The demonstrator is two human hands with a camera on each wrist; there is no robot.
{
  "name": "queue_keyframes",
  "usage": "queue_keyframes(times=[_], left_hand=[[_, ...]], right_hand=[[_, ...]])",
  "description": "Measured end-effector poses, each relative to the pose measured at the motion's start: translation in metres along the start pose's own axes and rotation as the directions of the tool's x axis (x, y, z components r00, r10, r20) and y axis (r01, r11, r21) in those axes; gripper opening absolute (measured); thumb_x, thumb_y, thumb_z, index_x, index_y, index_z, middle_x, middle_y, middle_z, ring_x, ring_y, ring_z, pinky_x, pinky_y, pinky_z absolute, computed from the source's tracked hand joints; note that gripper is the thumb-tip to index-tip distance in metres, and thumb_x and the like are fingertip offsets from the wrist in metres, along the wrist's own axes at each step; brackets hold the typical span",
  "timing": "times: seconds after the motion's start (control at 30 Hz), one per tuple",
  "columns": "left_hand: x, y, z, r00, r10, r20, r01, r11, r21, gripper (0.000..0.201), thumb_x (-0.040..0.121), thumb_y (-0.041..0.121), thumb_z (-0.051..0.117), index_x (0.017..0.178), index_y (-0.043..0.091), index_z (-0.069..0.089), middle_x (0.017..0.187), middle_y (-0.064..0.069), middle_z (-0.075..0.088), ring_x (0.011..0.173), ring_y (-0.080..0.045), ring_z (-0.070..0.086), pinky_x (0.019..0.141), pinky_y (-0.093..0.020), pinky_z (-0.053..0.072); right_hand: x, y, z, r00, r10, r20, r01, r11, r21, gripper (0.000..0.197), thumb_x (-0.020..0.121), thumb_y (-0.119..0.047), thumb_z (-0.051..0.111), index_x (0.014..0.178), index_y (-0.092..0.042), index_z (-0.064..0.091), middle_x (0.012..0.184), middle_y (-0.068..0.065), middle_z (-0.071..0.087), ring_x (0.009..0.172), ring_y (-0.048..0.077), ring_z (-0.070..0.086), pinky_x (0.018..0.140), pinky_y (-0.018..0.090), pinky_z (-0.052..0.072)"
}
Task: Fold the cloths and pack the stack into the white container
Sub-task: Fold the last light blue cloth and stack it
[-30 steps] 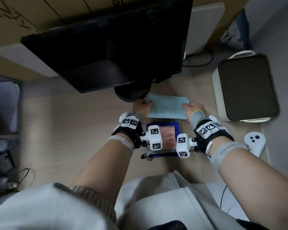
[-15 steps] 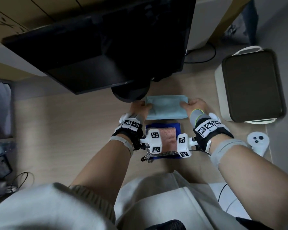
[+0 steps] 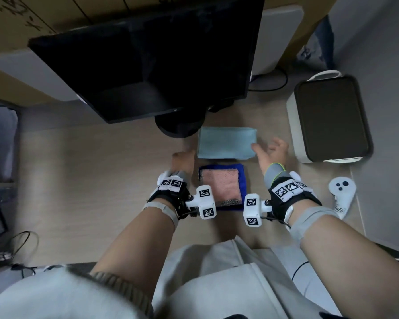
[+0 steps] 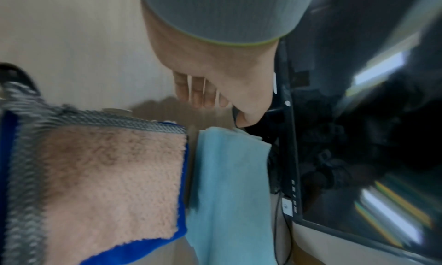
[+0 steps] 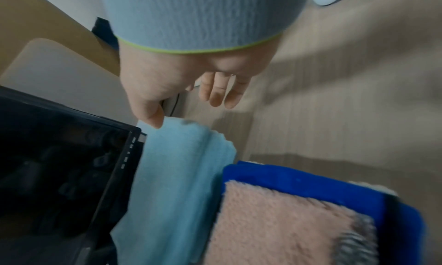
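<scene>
A light blue cloth (image 3: 226, 142) (image 4: 229, 184) (image 5: 177, 165) lies folded flat on the desk, just in front of the monitor stand. Nearer to me sits a stack: a pink cloth (image 3: 221, 185) (image 4: 107, 174) (image 5: 275, 221) on a grey mesh cloth on a dark blue cloth (image 3: 241, 171). My left hand (image 3: 182, 160) (image 4: 215, 91) hovers off the light blue cloth's left edge with loose fingers, holding nothing. My right hand (image 3: 272, 150) (image 5: 191, 98) is at its right edge, fingers spread and relaxed, thumb tip near the corner. The white container (image 3: 293, 125) with a dark inside stands at the right.
A black monitor (image 3: 148, 54) leans over the back of the desk, its round stand base (image 3: 180, 127) touching the light blue cloth's far left corner. A white controller (image 3: 341, 192) lies near the desk's right edge. Cables (image 3: 21, 240) hang at the left.
Both hands have let go of the light blue cloth's ends and drawn apart and back. The cloth now lies flat by itself.
</scene>
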State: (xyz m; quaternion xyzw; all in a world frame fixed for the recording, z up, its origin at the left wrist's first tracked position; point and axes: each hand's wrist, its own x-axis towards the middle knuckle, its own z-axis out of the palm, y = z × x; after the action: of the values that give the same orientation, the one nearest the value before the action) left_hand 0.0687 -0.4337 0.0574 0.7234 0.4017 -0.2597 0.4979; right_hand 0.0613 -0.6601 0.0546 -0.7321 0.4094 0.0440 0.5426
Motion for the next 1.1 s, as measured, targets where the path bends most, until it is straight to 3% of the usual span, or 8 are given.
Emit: queue_keyframes(times=[0.2,0.33,0.47,0.57,0.73,0.87,0.97,1.1], left_hand=[[-0.018,-0.060,0.008,0.964,-0.212,0.159,0.233,0.964,-0.127,0.038,0.087,0.035,0.065,0.104,0.001,0.068,0.085,-0.009,0.070,0.077,-0.026,0.066,0.073,-0.031,0.055],[-0.027,-0.061,-0.005,0.966,-0.194,0.173,0.227,0.954,-0.197,0.036,0.094,0.036,0.058,0.106,0.003,0.065,0.081,-0.004,0.067,0.071,-0.018,0.062,0.055,-0.019,0.052],[-0.008,-0.073,-0.048,0.983,-0.175,0.061,0.183,0.967,-0.175,0.055,0.090,0.048,0.057,0.117,-0.001,0.063,0.110,-0.013,0.069,0.100,-0.030,0.066,0.094,-0.044,0.055],[0.005,-0.080,-0.082,0.985,-0.173,-0.004,0.171,0.975,-0.139,0.053,0.094,0.047,0.053,0.119,0.001,0.061,0.116,-0.014,0.066,0.107,-0.032,0.062,0.099,-0.045,0.050],[0.026,-0.072,-0.090,0.983,-0.175,-0.051,0.177,0.984,0.020,0.056,0.086,0.050,0.048,0.117,0.006,0.062,0.118,-0.011,0.067,0.101,-0.035,0.062,0.096,-0.046,0.050],[0.017,-0.020,-0.064,0.965,-0.017,-0.262,0.055,0.989,0.139,0.051,0.092,0.043,0.046,0.132,0.013,0.057,0.134,-0.016,0.054,0.122,-0.037,0.051,0.103,-0.043,0.039],[0.015,0.013,-0.049,0.970,0.144,-0.194,-0.127,0.987,0.095,0.049,0.089,0.048,0.041,0.118,0.015,0.062,0.120,-0.013,0.062,0.108,-0.034,0.059,0.085,-0.038,0.042],[0.007,0.044,-0.014,0.995,-0.006,0.103,0.030,0.972,-0.232,0.073,0.076,0.075,0.053,0.123,0.019,0.059,0.112,0.000,0.066,0.100,-0.024,0.060,0.092,-0.043,0.048]], right_hand=[[-0.037,0.044,0.010,0.900,0.279,0.336,-0.142,0.915,-0.378,0.032,0.084,-0.040,0.069,0.101,-0.016,0.057,0.091,0.003,0.057,0.081,0.020,0.053,0.071,0.026,0.039],[-0.054,0.048,0.061,0.901,0.305,0.307,-0.062,0.794,-0.605,0.021,0.080,-0.039,0.052,0.074,-0.020,0.048,0.073,0.006,0.050,0.069,0.020,0.053,0.073,0.028,0.047],[-0.077,0.034,0.098,0.788,0.377,0.486,-0.043,0.822,-0.568,0.025,0.089,-0.034,0.058,0.091,-0.010,0.052,0.084,0.008,0.053,0.081,0.021,0.052,0.079,0.028,0.041],[-0.092,0.032,0.116,0.738,0.365,0.568,-0.015,0.850,-0.526,0.054,0.073,-0.038,0.074,0.116,-0.009,0.061,0.107,0.011,0.067,0.096,0.029,0.065,0.091,0.044,0.052],[-0.096,0.003,0.105,0.809,0.425,0.407,-0.170,0.831,-0.529,0.053,0.092,-0.032,0.056,0.138,-0.008,0.046,0.137,0.013,0.051,0.124,0.029,0.050,0.100,0.033,0.041],[-0.054,-0.001,0.056,0.902,0.406,0.145,-0.306,0.840,-0.448,0.046,0.098,-0.027,0.046,0.138,-0.005,0.045,0.138,0.007,0.049,0.125,0.026,0.050,0.075,0.018,0.046],[-0.030,-0.012,0.032,0.925,0.352,-0.145,-0.379,0.883,-0.278,0.042,0.098,-0.026,0.048,0.131,-0.001,0.051,0.136,0.013,0.054,0.125,0.030,0.051,0.095,0.033,0.044],[0.019,-0.016,0.022,0.901,0.430,0.049,-0.429,0.903,-0.033,0.110,0.059,-0.091,0.040,0.142,-0.017,0.041,0.148,0.006,0.042,0.135,0.026,0.040,0.115,0.044,0.023]])
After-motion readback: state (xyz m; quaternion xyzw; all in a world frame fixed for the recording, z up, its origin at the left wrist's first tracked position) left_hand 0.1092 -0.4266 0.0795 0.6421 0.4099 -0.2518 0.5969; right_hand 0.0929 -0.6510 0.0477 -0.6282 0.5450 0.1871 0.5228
